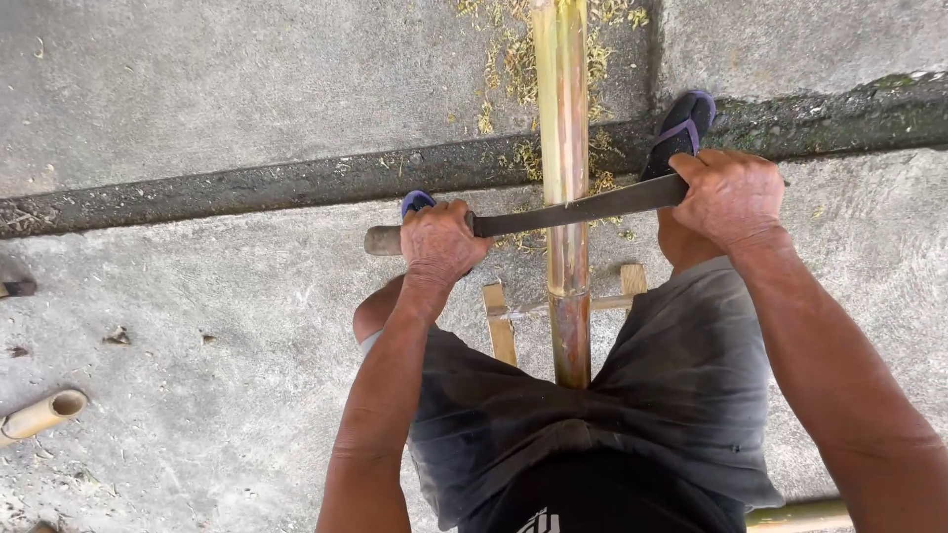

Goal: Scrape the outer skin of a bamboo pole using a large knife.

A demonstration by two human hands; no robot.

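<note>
Grey concrete floor here, a dark mossy seam running across it, pale shavings scattered around the far end of the work. A long bamboo pole runs straight away from the seated person, its near end tucked between the knees above a small wooden frame. Across it lies a long knife, blade flat and square to the pole. The left hand has its fingers wrapped tight on the wooden handle, the right hand has its fingers closed over the blade's far tip. A sandal is planted just beside the pole. Doing this well looks like a matter of even pressure from both hands, blade kept level, shallow strokes along the grain, and that right palm kept clear of the edge. A short bamboo offcut lies well apart, at the left
</note>
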